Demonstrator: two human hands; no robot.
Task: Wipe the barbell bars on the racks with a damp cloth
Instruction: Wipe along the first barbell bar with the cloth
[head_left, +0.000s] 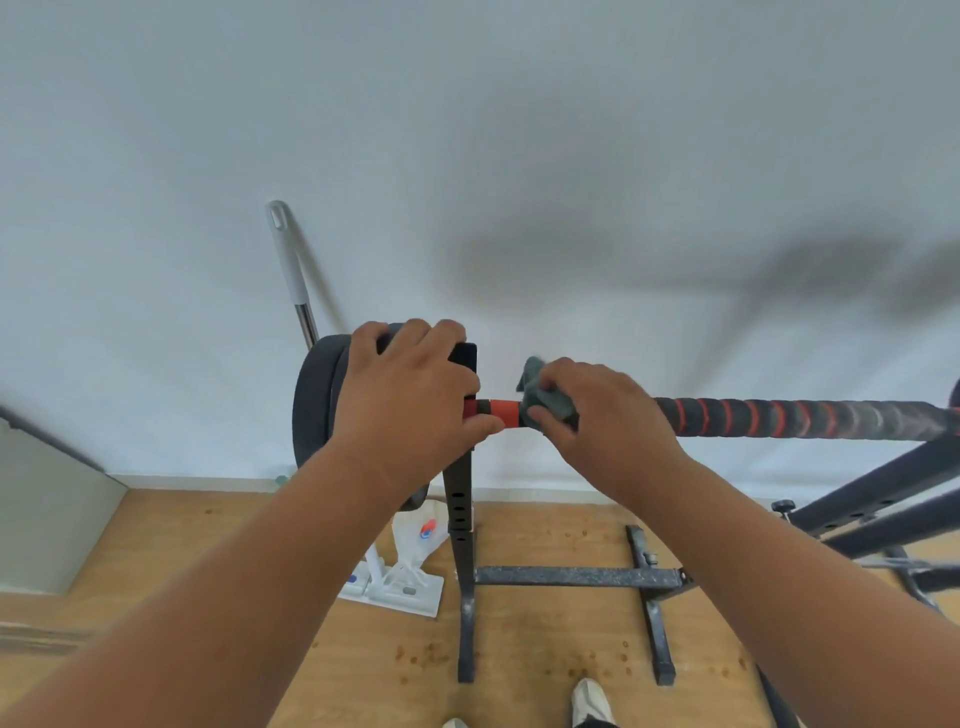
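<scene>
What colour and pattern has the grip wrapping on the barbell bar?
The barbell bar wrapping is black with red spiral stripes, seen in the head view.

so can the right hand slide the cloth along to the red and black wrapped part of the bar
Probably yes: the right hand holds the cloth on the bar, and the wrapped section beside it looks unobstructed.

Wooden floor (156, 561); black rack (571, 577) and white mop (395, 582) on it.
</scene>
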